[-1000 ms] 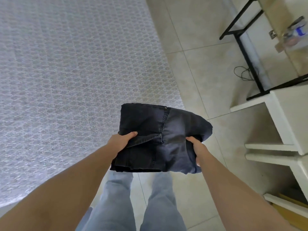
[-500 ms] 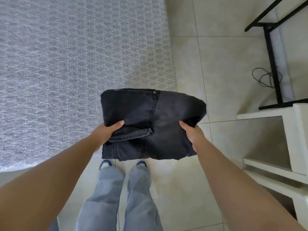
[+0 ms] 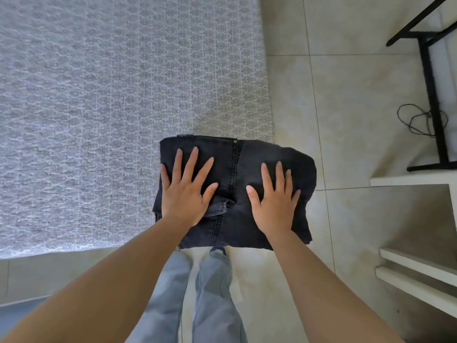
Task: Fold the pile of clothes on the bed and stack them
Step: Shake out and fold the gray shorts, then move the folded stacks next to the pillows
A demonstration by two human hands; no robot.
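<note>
Both of my hands have let go of the folded black jeans since half a second ago: then the thumbs lay over the near edge with the fingers underneath, and now the palms lie flat on top. My left hand rests on the left half of the bundle with its fingers spread and straight, pointing toward 12 o'clock, gripping nothing. My right hand lies flat on the right half in the same way, fingers straight, thumb splayed toward 10 o'clock, also gripping nothing.

From my view the jeans sit at the centre of the frame, with the waistband and its button at the 12 o'clock edge and a stitched seam running down between my two hands. The bundle overlaps the near right corner of the bed, whose pale patterned cover fills the view from 9 to 12 o'clock; I cannot tell whether the right part is supported, as it appears over the tiled floor.

Below the jeans at 6 o'clock I see my light blue trouser legs and a blue shoe tip. At 2 o'clock stands a black metal frame with a dark cable looped beside it, and at 4 o'clock is a white shelf unit.
</note>
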